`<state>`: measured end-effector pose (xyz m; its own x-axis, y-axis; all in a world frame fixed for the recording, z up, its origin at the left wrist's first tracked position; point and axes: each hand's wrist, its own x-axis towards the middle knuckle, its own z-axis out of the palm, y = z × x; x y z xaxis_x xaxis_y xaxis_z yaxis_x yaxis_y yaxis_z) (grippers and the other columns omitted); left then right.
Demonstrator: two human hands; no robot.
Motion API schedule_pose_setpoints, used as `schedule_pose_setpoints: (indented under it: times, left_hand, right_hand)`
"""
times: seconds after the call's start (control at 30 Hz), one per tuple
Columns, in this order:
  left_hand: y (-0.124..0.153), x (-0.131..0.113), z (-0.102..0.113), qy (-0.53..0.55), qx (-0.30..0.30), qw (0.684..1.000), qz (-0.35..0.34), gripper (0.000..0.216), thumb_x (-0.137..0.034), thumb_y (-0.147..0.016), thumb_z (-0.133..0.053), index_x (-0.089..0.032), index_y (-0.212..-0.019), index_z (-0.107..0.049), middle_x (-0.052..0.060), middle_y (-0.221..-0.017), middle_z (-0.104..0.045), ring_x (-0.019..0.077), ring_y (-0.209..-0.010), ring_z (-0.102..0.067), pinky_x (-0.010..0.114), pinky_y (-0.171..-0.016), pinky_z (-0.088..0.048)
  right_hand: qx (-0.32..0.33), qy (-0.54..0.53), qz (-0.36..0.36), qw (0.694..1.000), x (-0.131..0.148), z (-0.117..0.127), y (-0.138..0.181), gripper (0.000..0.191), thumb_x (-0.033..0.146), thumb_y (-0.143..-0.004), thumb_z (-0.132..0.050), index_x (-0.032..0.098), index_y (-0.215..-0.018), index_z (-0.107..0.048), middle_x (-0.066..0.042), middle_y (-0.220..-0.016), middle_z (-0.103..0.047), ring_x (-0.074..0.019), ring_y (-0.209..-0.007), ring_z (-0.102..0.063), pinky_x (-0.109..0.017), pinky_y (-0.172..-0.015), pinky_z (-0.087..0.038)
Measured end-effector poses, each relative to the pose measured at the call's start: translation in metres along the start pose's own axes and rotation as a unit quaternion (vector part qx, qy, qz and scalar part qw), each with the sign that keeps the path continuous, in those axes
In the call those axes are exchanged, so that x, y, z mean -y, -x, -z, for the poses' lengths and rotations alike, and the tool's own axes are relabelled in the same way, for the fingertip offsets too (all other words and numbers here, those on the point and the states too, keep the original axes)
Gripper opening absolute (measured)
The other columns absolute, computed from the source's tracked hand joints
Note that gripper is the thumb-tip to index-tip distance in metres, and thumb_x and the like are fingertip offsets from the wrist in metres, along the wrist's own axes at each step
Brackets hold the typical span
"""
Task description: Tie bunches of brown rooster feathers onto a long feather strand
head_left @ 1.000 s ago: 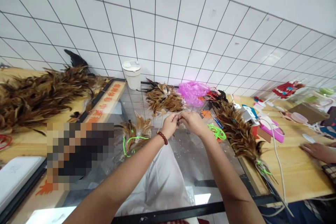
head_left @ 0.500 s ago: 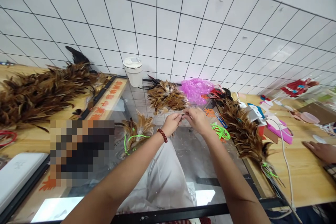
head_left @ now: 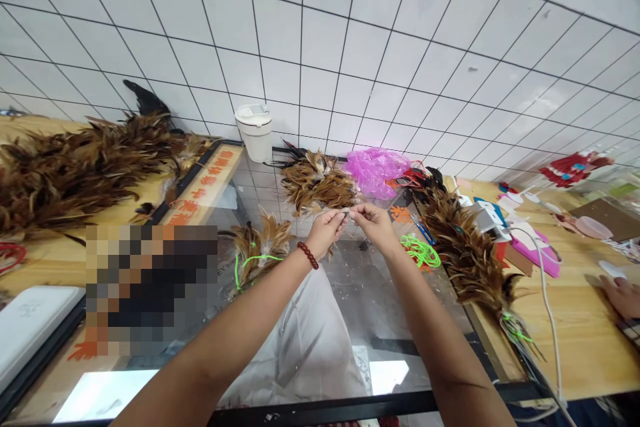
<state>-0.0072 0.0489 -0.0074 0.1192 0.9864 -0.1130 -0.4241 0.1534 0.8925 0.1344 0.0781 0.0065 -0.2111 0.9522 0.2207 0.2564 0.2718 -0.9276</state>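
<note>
Over the glass tabletop point(head_left: 370, 293), my left hand point(head_left: 327, 227) and my right hand point(head_left: 373, 223) meet with pinched fingertips. Something small and pale shows between them, too small to name. A brownish tip pokes out below my left hand, which wears a beaded bracelet point(head_left: 307, 255) at the wrist. Just beyond my fingers lies a pile of brown feathers point(head_left: 317, 183). Left of my left wrist is a smaller feather bunch point(head_left: 265, 240) with bright green cord point(head_left: 260, 258) across it. A tangle of green cord point(head_left: 421, 251) rests right of my right wrist.
A white lidded bin point(head_left: 255, 133) and a pink plastic bag point(head_left: 377, 170) stand by the tiled wall. Long feather garlands lie at left point(head_left: 75, 167) and right point(head_left: 465, 240). A white cable point(head_left: 547, 307) runs down the right. Another person's hand point(head_left: 623, 293) rests at far right.
My hands stay close together; the right fingers have shifted slightly, showing a pale bit between the fingertips. The other person's hand has moved right. The view has shifted a little.
</note>
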Motion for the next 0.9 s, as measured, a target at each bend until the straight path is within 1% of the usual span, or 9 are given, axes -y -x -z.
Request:
schedule_pose_setpoints:
  times: [0.1,0.17,0.27,0.33,0.43,0.57,0.73,0.8,0.9]
  left_hand:
    - [-0.001,0.001,0.000,-0.009,-0.013,1.000,-0.012,0.030,-0.041,-0.075,-0.067,-0.014,-0.066,-0.055,-0.006,-0.050,-0.040,0.0034,-0.041,-0.030,0.018,-0.041,-0.020]
    - [-0.003,0.004,0.001,-0.036,-0.053,0.997,-0.038,0.027,-0.039,-0.077,-0.065,-0.015,-0.066,-0.057,-0.006,-0.050,-0.041,0.0045,-0.042,-0.031,0.019,-0.043,-0.022]
    - [-0.005,0.007,0.003,-0.112,-0.097,0.985,-0.094,0.022,-0.032,-0.080,-0.061,-0.016,-0.065,-0.060,-0.005,-0.049,-0.043,0.0069,-0.046,-0.034,0.021,-0.047,-0.026]
    - [-0.005,0.008,0.004,-0.164,-0.096,0.973,-0.134,0.017,-0.026,-0.080,-0.059,-0.017,-0.066,-0.062,-0.003,-0.054,-0.049,0.0086,-0.051,-0.040,0.021,-0.052,-0.031]
    - [-0.004,0.009,0.004,-0.207,-0.078,0.960,-0.171,0.012,-0.020,-0.081,-0.056,-0.017,-0.073,-0.065,-0.001,-0.063,-0.056,0.0099,-0.059,-0.045,0.022,-0.060,-0.035]
    - [-0.003,0.009,0.002,-0.194,-0.064,0.966,-0.159,0.013,-0.022,-0.082,-0.054,-0.017,-0.076,-0.064,-0.003,-0.057,-0.050,0.0096,-0.055,-0.042,0.022,-0.057,-0.034]
    - [-0.004,0.008,0.001,-0.136,-0.033,0.985,-0.097,0.015,-0.027,-0.082,-0.055,-0.016,-0.073,-0.060,-0.005,-0.051,-0.042,0.0080,-0.047,-0.036,0.021,-0.048,-0.029]
    - [-0.004,0.008,0.001,-0.120,-0.028,0.989,-0.083,0.018,-0.029,-0.082,-0.054,-0.016,-0.071,-0.058,-0.005,-0.051,-0.041,0.0073,-0.045,-0.034,0.021,-0.046,-0.027]
    - [-0.004,0.009,0.001,-0.126,-0.025,0.988,-0.088,0.019,-0.030,-0.081,-0.055,-0.015,-0.071,-0.058,-0.005,-0.052,-0.042,0.0068,-0.046,-0.035,0.021,-0.047,-0.027]
  right_hand:
    - [-0.071,0.067,0.012,0.995,0.000,0.011,-0.001,0.020,0.037,-0.077,-0.058,0.018,-0.071,-0.061,0.002,-0.062,-0.055,-0.0118,-0.058,-0.046,-0.025,-0.057,-0.038]
    - [-0.036,0.090,-0.003,0.995,0.002,0.019,-0.001,0.018,0.036,-0.071,-0.064,0.018,-0.073,-0.062,0.001,-0.065,-0.057,-0.0113,-0.058,-0.046,-0.024,-0.056,-0.038]
    - [0.043,0.026,-0.044,0.998,0.007,0.020,0.000,0.031,0.040,-0.065,-0.072,0.017,-0.086,-0.067,0.001,-0.073,-0.061,-0.0105,-0.058,-0.048,-0.025,-0.056,-0.039]
    - [0.020,-0.042,-0.055,0.997,0.011,0.011,0.001,0.039,0.047,-0.069,-0.069,0.017,-0.094,-0.068,0.001,-0.071,-0.059,-0.0105,-0.058,-0.046,-0.025,-0.055,-0.038]
    - [0.005,-0.111,-0.074,0.991,0.014,-0.007,0.003,0.042,0.054,-0.070,-0.067,0.017,-0.090,-0.071,0.003,-0.059,-0.050,-0.0091,-0.051,-0.038,-0.024,-0.049,-0.032]
    - [0.005,-0.144,-0.094,0.985,0.009,-0.020,0.006,0.041,0.055,-0.068,-0.070,0.019,-0.087,-0.073,0.004,-0.054,-0.047,-0.0077,-0.046,-0.030,-0.024,-0.046,-0.026]
    - [0.018,-0.114,-0.053,0.992,0.006,-0.014,0.005,0.036,0.054,-0.066,-0.072,0.022,-0.081,-0.076,-0.001,-0.069,-0.064,-0.0093,-0.052,-0.037,-0.025,-0.051,-0.035]
    - [0.024,-0.111,-0.047,0.992,0.007,-0.010,0.004,0.035,0.051,-0.065,-0.073,0.022,-0.085,-0.077,-0.001,-0.070,-0.065,-0.0094,-0.054,-0.038,-0.025,-0.053,-0.036]
    - [-0.007,-0.140,-0.068,0.988,0.009,-0.010,0.005,0.042,0.051,-0.067,-0.071,0.019,-0.094,-0.076,0.001,-0.062,-0.060,-0.0084,-0.051,-0.036,-0.024,-0.051,-0.033]
